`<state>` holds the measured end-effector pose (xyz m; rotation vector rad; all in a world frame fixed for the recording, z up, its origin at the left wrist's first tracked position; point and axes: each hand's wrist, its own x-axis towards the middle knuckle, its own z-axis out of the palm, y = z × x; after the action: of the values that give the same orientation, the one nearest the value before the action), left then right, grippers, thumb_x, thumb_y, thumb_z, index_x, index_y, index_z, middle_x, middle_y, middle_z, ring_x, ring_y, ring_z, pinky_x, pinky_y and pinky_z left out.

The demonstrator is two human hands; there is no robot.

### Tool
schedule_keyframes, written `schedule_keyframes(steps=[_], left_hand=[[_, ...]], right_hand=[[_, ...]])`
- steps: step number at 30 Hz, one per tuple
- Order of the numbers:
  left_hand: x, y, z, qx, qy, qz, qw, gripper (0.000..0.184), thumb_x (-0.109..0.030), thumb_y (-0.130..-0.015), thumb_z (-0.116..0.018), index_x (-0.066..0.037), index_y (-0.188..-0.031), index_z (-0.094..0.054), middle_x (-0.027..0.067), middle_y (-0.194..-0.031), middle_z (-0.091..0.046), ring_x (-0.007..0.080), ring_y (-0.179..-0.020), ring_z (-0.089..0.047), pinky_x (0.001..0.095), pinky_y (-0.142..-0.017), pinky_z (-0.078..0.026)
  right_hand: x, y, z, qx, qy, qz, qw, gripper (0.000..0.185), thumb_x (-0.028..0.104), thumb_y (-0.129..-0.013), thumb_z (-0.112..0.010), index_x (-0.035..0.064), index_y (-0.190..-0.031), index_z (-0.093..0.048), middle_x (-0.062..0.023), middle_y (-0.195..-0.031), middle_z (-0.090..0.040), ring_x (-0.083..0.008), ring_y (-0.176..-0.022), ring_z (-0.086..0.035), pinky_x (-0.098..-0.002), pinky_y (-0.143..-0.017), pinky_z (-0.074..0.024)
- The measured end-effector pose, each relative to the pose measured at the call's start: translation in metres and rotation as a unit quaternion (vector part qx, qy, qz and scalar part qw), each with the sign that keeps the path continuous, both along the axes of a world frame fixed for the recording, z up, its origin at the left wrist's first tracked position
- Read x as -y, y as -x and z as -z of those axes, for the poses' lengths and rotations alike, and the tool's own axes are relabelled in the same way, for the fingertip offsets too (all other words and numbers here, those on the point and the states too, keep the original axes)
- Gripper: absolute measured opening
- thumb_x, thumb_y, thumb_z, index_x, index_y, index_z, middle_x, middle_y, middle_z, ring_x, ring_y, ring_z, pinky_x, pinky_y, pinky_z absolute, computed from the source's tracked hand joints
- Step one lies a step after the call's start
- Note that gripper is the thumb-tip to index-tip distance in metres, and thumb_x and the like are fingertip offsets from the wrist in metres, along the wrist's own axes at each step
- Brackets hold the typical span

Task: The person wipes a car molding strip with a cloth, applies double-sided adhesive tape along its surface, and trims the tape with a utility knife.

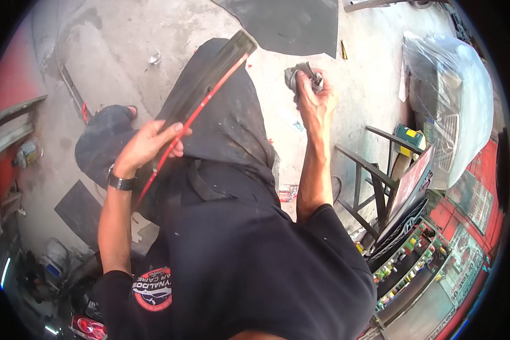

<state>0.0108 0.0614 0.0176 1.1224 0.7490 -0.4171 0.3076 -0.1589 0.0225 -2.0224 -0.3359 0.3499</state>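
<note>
My left hand, with a watch on its wrist, grips a long flat trim strip. The strip is dark and dusty, with a bright red edge along one side, and slants across my dark trousers. My thumb lies over the red edge, while the fingers behind the strip are partly hidden. Off to the right, apart from the strip, my right hand is closed around a crumpled grey rag. The rag bunches out past the fingertips above the concrete floor.
A dark mat lies ahead on the floor. To the right stand a black metal stand and a plastic-wrapped car part with a grille. Shelved bottles are at lower right. A red car panel is at left.
</note>
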Motion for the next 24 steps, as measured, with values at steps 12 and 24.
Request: schedule_keyframes(steps=[12, 24], left_hand=[[0.030, 0.003, 0.015, -0.049, 0.045, -0.043, 0.997, 0.045, -0.042, -0.103, -0.066, 0.002, -0.113, -0.073, 0.0042, -0.079, -0.072, 0.0100, -0.064, -0.069, 0.0235, -0.060, -0.055], [0.026, 0.002, 0.023, -0.048, 0.049, -0.048, 0.997, 0.040, -0.037, -0.103, -0.068, 0.001, -0.112, -0.073, 0.0062, -0.078, -0.072, 0.0109, -0.065, -0.069, 0.0238, -0.063, -0.056]], right_hand=[[-0.018, 0.032, -0.008, -0.134, -0.030, -0.054, 0.989, 0.020, 0.016, -0.097, -0.072, 0.0018, -0.111, -0.067, -0.0056, -0.075, -0.070, -0.0093, -0.056, -0.063, -0.0249, -0.048, -0.0492], [-0.051, 0.037, 0.008, -0.005, -0.009, -0.094, 0.996, 0.015, 0.011, -0.093, -0.073, 0.0004, -0.104, -0.071, -0.0111, -0.083, -0.074, -0.0171, -0.075, -0.069, -0.0314, -0.069, -0.0534]])
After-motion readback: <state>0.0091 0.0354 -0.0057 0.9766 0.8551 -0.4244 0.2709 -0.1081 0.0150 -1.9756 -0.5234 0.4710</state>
